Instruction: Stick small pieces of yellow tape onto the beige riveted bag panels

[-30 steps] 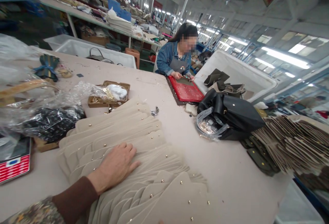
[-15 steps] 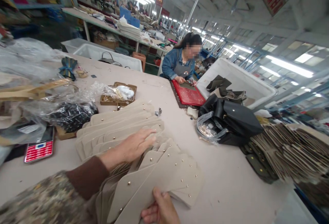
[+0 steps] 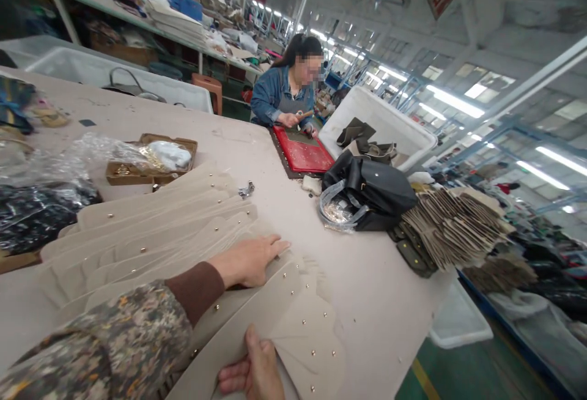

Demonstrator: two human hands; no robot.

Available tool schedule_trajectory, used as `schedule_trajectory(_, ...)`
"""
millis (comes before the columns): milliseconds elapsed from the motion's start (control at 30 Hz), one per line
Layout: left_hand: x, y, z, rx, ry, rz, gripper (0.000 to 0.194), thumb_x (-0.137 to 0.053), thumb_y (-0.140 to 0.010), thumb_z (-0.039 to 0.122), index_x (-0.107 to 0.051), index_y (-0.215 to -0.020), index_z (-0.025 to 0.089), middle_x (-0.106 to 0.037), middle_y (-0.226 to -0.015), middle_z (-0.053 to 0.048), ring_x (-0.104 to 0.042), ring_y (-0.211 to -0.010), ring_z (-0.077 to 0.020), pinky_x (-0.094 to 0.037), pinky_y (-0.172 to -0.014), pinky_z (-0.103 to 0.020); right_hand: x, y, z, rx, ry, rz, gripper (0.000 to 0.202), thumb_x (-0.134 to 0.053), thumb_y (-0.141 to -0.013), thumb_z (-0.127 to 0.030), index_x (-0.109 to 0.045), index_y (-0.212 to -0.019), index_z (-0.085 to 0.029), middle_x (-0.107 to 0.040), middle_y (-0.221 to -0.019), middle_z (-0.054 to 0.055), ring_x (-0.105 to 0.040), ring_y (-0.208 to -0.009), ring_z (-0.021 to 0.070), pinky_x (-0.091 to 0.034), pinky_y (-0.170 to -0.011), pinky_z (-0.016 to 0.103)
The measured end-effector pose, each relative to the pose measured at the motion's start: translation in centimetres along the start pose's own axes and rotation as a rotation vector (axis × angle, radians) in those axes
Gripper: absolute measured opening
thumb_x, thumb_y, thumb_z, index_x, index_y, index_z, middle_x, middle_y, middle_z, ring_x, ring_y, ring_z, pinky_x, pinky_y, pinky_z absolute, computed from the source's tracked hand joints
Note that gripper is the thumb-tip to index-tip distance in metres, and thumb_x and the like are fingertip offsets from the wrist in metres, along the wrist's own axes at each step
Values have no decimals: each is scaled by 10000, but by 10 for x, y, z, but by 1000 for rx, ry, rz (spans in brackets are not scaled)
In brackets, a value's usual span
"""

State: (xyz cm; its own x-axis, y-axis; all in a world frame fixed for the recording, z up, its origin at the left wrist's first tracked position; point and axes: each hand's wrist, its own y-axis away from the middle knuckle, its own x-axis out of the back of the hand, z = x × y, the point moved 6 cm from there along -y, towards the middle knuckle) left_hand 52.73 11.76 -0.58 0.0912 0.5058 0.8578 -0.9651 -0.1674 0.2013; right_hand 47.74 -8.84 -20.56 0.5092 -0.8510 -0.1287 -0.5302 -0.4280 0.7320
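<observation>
A spread stack of beige leather-like panels [image 3: 169, 229], dotted with small gold studs, lies on the table before me. My left hand [image 3: 252, 259] rests across the panels with its fingers stretched out towards their far end. Nearer to me, my right hand [image 3: 257, 366] is closed on the edge of a long beige panel [image 3: 243, 320], thumb on top and the other fingers curled below. To the right of it more studded panels [image 3: 316, 320] fan out. A camouflage sleeve with a brown cuff hides part of the stack.
Beyond the panels sit a small cardboard box [image 3: 132, 172] with gold hardware and a few metal bits [image 3: 246, 189]. A black bag [image 3: 376, 195] and stacked brown pieces [image 3: 454, 225] are at right. Across the table a co-worker [image 3: 287, 85] holds a wooden-handled tool over a red board [image 3: 305, 150].
My view has swung right, so the table's things sit further left. My left hand has moved towards the panels' far right end. My right hand keeps its panel. The co-worker's tool is raised.
</observation>
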Motion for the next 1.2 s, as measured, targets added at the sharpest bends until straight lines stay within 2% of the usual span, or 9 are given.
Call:
schedule_trajectory(300,-21,-64,37,-173,-105,-131,695,-691,-769,112,-672,-1445,276,-760,-1359,-136,-731,-1161,-345,-587,-962,-443,-6,-11,13,-96,15,16,950,-552,-501,-1143,-358,-881,-293,-658,-467,88,-700,-406,249,-510,-338,238)
schedule_trajectory(533,-28,-40,27,-177,23,-104,358,-495,-922,137,-786,-1117,208,-803,-1141,-117,-733,-1101,-268,-550,-1024,-384,-9,1,1,-37,-111,-41,975,-623,-462,-1134,-389,-854,-273,-758,-678,113,-746,-463,247,-548,-360,261)
schedule_trajectory(667,-17,-2,18,-99,100,-86,470,-402,-1072,409,-734,-1344,218,-756,-1347,-127,-696,-1258,-299,-517,-1129,-443,-7,8,-6,-27,-114,-50,934,-646,-557,-1105,-435,-850,-244,-715,-682,64,-778,-531,248,-585,-410,262)
schedule_trajectory(733,-19,16,18,-2,33,-78,747,-703,-904,594,-612,-1535,205,-677,-1471,-197,-632,-1345,-416,-476,-1166,-563,-7,11,-10,-41,-94,-62,848,-637,-705,-1045,-451,-866,-233,-685,-672,34,-784,-552,245,-594,-429,259)
schedule_trajectory(800,-27,31,20,104,-125,-77,1106,-953,-627,415,-520,-1626,219,-623,-1518,-239,-599,-1347,-496,-449,-1159,-625,-8,13,-16,-53,-69,-80,784,-633,-797,-985,-470,-883,-223,-648,-647,5,-779,-549,242,-591,-435,258)
schedule_trajectory(900,-42,44,27,196,-296,-64,1105,-874,-663,195,-442,-1678,267,-568,-1590,-219,-574,-1372,-465,-423,-1172,-592,-1,20,-27,-52,92,-97,725,-606,-873,-912,-543,-889,-190,-630,-628,-2,-741,-510,215,-575,-442,259)
schedule_trajectory(1033,-58,52,30,229,-324,-59,1038,-841,-764,236,-393,-1701,253,-495,-1656,-234,-541,-1408,-455,-403,-1180,-576,40,40,-56,1,461,-98,557,-788,-851,-671,-632,-662,-172,-595,-525,7,-628,-450,167,-561,-504,267)
schedule_trajectory(1100,-61,54,30,225,-311,-50,1054,-876,-753,260,-405,-1695,243,-486,-1660,-243,-528,-1419,-461,-399,-1182,-574,79,51,-90,244,656,31,394,-796,-879,-486,-696,-663,-172,-673,-598,43,-699,-616,204,-612,-691,303)
schedule_trajectory(1200,-62,57,29,228,-298,-41,1053,-890,-745,260,-421,-1688,249,-501,-1651,-233,-520,-1430,-451,-400,-1185,-560,144,71,-144,667,930,432,381,-788,-842,-332,-783,-1167,-133,-791,-1235,192,-710,-1206,359,-529,-1124,471)
